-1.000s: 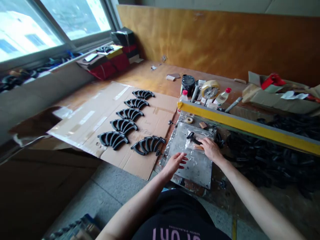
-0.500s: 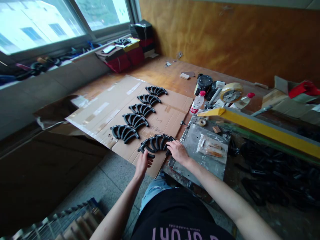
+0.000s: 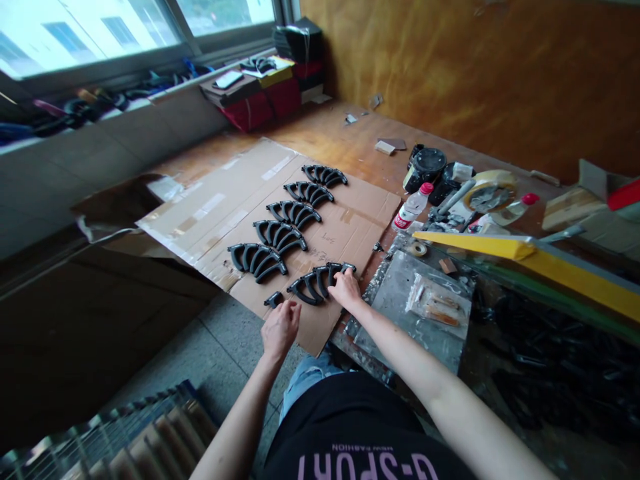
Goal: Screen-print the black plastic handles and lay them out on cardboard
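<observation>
My left hand (image 3: pixel 280 327) pinches one end of a small black curved plastic piece (image 3: pixel 275 299) at the near edge of a flat cardboard sheet (image 3: pixel 225 207). My right hand (image 3: pixel 345 289) rests with curled fingers on the right end of a row of black curved pieces (image 3: pixel 320 281) lying side by side on the cardboard. Several more such rows (image 3: pixel 285 220) lie in a line farther up the sheet.
A grey metal plate (image 3: pixel 400 300) with small brown bits lies right of the cardboard. Beyond it are a yellow bar (image 3: pixel 540 257), a bottle (image 3: pixel 413 208), a tape roll (image 3: pixel 493 183) and a black tin (image 3: pixel 425 163). Dark parts are heaped at right.
Both hands left the grey plate and moved left to the cardboard. My left hand now pinches a single black piece beside the near row; my right hand settled on that row.
</observation>
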`<state>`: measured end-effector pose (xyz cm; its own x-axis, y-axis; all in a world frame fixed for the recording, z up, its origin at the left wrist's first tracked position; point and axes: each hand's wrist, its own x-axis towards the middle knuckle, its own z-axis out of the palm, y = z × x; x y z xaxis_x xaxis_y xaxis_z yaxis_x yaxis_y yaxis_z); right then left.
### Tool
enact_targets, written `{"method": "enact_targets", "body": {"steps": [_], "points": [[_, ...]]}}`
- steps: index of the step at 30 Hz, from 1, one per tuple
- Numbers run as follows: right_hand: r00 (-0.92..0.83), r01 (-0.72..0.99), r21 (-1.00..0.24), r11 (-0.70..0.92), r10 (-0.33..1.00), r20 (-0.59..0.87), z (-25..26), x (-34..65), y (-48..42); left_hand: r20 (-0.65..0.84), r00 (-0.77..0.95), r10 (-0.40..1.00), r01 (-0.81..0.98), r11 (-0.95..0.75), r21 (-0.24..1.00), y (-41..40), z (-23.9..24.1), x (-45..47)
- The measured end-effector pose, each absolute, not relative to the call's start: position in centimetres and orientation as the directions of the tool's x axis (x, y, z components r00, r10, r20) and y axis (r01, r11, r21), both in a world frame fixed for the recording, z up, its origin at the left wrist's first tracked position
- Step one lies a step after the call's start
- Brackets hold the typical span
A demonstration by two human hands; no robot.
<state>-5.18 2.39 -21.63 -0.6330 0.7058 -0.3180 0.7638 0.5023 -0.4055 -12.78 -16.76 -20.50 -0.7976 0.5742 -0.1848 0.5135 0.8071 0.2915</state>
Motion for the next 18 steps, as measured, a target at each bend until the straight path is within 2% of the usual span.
{"method": "enact_targets", "body": {"steps": [3, 6, 10, 15, 18], "points": [[-0.666, 0.727, -0.455, 0.514, 0.688, -0.288, -22.2, -5.1, 3.1, -0.152, -0.729, 0.667, 0.618, 0.737, 0.274, -14.6, -20.8, -11.7], [-0.653, 0.733, -0.470, 0.491, 0.703, -0.283, -22.5, -5.1, 3.4, -0.228, -0.756, 0.614, 0.572, 0.789, 0.226, -12.8, -21.1, -11.8], [-0.625, 0.759, -0.450, 0.471, 0.720, -0.301, -22.6, -5.2, 3.6, -0.311, -0.789, 0.530, 0.472, 0.846, 0.247, -12.0, -21.0, -12.6], [-0.604, 0.786, -0.377, 0.490, 0.738, -0.301, -22.3, -4.7, 4.0, -0.371, -0.780, 0.504, 0.429, 0.862, 0.269, -11.7, -20.9, -13.1], [-0.636, 0.763, -0.388, 0.518, 0.708, -0.307, -22.0, -4.7, 3.8, -0.404, -0.782, 0.475, 0.389, 0.878, 0.278, -11.4, -21.2, -13.3]]}}
